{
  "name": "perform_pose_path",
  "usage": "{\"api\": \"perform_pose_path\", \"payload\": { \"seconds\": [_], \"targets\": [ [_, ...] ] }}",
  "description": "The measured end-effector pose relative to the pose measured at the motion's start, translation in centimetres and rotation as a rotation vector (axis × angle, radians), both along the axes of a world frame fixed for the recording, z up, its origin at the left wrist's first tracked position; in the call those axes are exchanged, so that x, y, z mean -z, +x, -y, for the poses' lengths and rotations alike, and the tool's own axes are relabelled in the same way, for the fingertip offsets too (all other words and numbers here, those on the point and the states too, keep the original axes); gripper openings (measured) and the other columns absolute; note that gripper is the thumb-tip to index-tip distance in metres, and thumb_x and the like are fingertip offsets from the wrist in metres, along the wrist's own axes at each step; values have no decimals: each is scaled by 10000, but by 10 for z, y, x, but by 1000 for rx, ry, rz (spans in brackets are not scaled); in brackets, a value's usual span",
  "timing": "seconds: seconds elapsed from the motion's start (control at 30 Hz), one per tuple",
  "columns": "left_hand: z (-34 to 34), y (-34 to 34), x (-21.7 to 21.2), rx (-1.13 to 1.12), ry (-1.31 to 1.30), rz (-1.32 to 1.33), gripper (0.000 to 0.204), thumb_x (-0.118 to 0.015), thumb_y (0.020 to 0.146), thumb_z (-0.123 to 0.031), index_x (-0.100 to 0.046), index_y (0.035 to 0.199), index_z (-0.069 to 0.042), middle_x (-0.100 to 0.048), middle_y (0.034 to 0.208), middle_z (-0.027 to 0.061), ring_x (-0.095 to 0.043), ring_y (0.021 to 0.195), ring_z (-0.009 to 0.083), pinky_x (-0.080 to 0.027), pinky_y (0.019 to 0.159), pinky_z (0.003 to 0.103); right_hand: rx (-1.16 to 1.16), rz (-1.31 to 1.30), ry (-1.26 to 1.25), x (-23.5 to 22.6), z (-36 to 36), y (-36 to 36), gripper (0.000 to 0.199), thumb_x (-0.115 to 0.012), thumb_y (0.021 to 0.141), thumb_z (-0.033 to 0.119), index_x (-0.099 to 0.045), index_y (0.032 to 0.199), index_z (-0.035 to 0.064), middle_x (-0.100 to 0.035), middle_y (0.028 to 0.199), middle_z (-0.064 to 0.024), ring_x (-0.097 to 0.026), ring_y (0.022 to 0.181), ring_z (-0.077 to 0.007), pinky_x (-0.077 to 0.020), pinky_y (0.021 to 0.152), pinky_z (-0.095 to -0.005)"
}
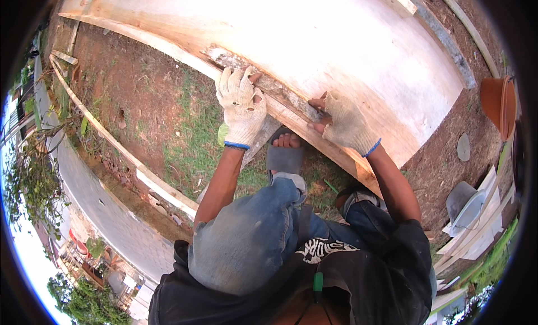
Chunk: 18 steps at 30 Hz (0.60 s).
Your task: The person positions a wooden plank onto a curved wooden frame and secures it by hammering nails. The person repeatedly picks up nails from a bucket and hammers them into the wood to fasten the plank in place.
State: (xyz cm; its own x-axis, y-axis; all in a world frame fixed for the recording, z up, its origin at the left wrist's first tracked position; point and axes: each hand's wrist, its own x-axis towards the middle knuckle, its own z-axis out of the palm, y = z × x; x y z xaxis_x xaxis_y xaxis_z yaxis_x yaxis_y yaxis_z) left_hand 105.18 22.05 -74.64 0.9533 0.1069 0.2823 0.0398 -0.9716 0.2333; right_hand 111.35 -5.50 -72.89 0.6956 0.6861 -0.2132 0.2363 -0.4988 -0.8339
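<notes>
A rough strip of wood (pixel 286 92) with bark-like grey patches lies along the near edge of a large pale wooden sheet (pixel 358 56). Beneath that edge runs a lighter timber batten (pixel 330 148). My left hand (pixel 242 107), in a worn cream knitted glove with holes, bends over the strip and the batten, its bare thumb tip against the strip. At the strip's right end my right hand (pixel 348 123), gloved alike, closes on it with bare fingertips showing through. The undersides of the fingers are partly hidden.
My sandalled foot (pixel 286 151) stands just below the batten. A long thin timber (pixel 123 140) crosses the ground at left. An orange-brown bucket (pixel 499 106) is at far right, above a pale basin (pixel 468 213). A metal-grey bar (pixel 448 42) lies along the sheet's right end.
</notes>
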Motion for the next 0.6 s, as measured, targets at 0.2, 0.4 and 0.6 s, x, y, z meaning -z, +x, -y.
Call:
{"api": "perform_pose_path", "payload": {
  "seconds": [0.2,0.4,0.6],
  "targets": [
    [-19,31,-38,299,116,-153,481,-766,833,-185,-726,1312,-188,-682,1283,61,-552,1354,332,-361,1169,580,61,-26,72,-2,13,8,410,-820,852,166,-745,1239,51,-711,990,-110,-710,915,-277,-580,804,-399],
    [-32,96,-34,505,201,-344,454,-816,849,-253,-716,1285,-174,-732,1127,36,-670,1113,268,-465,1046,507,121,117,52,-9,18,29,347,-790,867,71,-730,1209,80,-718,1023,-96,-698,873,-241,-593,776,-383],
    [-22,125,-41,431,98,-267,474,-826,850,-291,-700,1287,-159,-695,1041,86,-674,1020,309,-546,894,447,320,236,9,-27,30,51,489,-825,883,94,-654,1341,108,-688,1208,-104,-688,901,-212,-620,789,-332]
  ]
}}
